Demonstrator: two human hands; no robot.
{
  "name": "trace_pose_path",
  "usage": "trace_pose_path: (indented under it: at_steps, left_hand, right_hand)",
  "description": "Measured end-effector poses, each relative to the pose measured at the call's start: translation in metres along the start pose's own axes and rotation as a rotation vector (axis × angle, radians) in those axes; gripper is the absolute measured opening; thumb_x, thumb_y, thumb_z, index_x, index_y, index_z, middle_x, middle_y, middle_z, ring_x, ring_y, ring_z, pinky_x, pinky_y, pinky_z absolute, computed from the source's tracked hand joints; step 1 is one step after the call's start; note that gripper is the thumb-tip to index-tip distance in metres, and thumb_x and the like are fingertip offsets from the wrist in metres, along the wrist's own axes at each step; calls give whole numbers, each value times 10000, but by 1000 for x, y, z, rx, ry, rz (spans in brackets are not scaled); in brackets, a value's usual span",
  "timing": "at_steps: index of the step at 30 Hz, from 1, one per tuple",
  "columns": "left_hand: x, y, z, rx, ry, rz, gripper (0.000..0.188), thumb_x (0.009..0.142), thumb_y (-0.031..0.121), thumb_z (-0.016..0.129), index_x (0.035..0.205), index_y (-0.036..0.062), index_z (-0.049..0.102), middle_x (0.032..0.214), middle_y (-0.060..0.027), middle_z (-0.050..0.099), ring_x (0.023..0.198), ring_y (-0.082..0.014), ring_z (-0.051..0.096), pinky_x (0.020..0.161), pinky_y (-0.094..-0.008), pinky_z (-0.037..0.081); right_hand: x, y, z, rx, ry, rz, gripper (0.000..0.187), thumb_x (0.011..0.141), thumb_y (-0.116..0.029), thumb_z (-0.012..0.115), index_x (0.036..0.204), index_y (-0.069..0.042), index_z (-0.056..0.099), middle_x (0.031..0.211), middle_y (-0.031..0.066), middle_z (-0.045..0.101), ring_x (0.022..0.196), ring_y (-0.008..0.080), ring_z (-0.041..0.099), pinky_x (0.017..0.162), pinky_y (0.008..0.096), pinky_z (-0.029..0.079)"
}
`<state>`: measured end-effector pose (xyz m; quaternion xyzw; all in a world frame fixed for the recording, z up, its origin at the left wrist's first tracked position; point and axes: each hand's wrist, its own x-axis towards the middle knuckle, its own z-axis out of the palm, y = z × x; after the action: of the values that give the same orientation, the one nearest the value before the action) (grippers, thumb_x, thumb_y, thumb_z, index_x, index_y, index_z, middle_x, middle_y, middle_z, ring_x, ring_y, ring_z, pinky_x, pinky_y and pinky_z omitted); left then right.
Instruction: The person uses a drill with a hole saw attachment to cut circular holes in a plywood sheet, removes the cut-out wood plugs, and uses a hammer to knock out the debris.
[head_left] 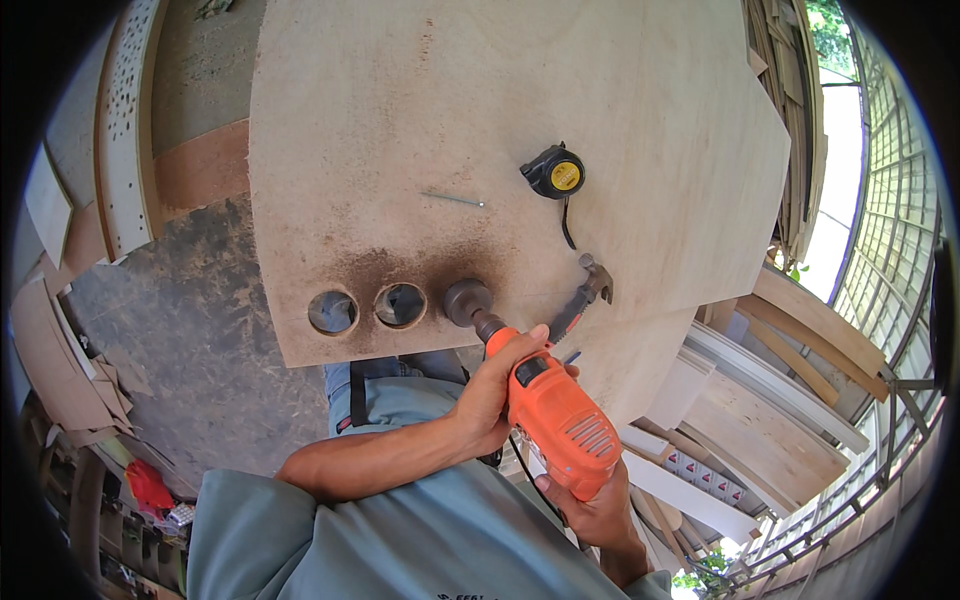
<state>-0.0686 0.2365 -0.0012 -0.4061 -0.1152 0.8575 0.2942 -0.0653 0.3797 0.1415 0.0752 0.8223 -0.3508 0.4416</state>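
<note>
An orange power drill (566, 425) is held in both of my hands. My left hand (487, 395) wraps round its front body near the chuck. Farther back, my right hand (597, 505) grips the handle under the motor housing. A hole saw (466, 301) in the chuck meets the plywood sheet (520, 90), right of two round cut holes (333, 313). Dark sawdust surrounds the saw and the holes. How deep the saw sits, I cannot tell. A claw hammer (583, 297) lies right of the drill, partly near my left hand.
Beyond the hammer lies a black and yellow tape measure (555, 174) with its strap. A nail or thin bit (452, 199) rests left of it. Stacked boards (760, 410) stand at the right, more planks (130, 130) at the left. The sheet's near edge is at my waist.
</note>
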Motion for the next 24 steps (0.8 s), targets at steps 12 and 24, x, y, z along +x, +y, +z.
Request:
trace_pose_path:
  at_steps: [12, 24]
  left_hand:
    - [1, -1, -3, 30, -3, -11, 518, 839, 524, 712, 891, 11, 661, 1028, -218, 676, 1045, -312, 654, 986, -448, 497]
    - [1, -1, -3, 54, -3, -9, 522, 849, 527, 699, 904, 9, 660, 1034, -215, 675, 1041, -301, 655, 976, -433, 499]
  right_hand:
    - [-3, -1, 3, 20, 9, 58, 642, 834, -107, 776, 1334, 45, 403, 1189, 150, 576, 1080, 218, 600, 931, 350, 483]
    - [-2, 3, 3, -23, 11, 20, 662, 820, -94, 784, 1345, 38, 403, 1192, 150, 579, 1083, 220, 602, 934, 354, 482]
